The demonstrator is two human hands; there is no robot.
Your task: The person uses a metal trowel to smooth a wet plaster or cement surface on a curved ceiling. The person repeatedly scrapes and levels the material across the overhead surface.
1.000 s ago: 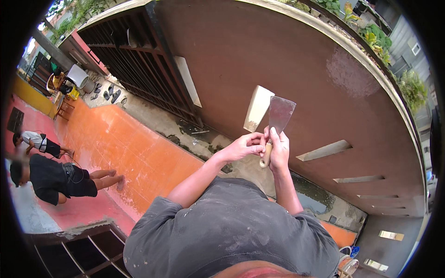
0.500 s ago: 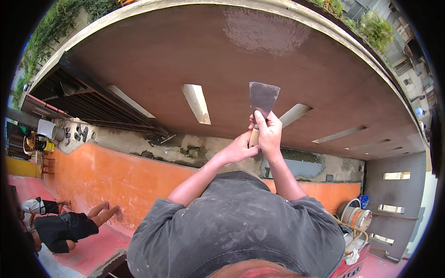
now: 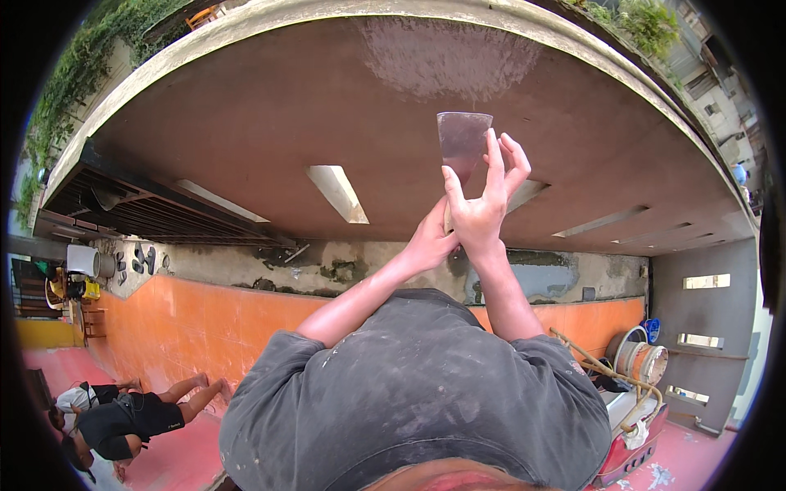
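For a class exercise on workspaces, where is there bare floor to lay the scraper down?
Bare: the orange floor left of the left forearm, between the concrete strip and pink floor. Crowded: lower left, with two people, and right, around the bucket.

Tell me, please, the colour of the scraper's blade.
The blade is dark grey, slightly purplish; the head view shows it.

Your scraper blade (image 3: 464, 137) is dark grey and your shirt (image 3: 417, 372) pale-smudged grey. The far wall (image 3: 246, 114) is brown with a pale, streaky patch (image 3: 450, 57); the floor (image 3: 196, 307) runs orange, pink at left.
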